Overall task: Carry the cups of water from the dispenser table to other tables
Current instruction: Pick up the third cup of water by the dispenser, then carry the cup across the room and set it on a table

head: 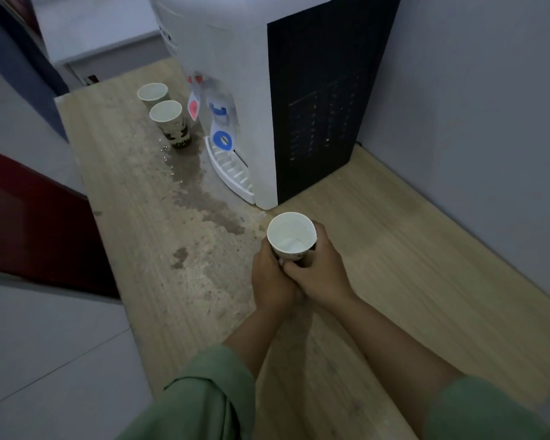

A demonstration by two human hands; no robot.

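A white paper cup [291, 235] with water in it sits between both my hands above the wooden table [394, 249], just in front of the dispenser's corner. My left hand [272, 277] wraps its left side and my right hand [321, 268] its right side, fingers overlapping below. Two more patterned paper cups stand on the table to the left of the taps: a nearer cup [169, 122] and a farther cup [152, 93], touching or nearly so.
The white water dispenser [235, 42] with a black side panel stands at the back, its drip tray [232, 169] jutting forward. A spilled water patch [197, 192] darkens the table. A dark red object [35, 223] lies left over grey floor. A grey wall runs along the right.
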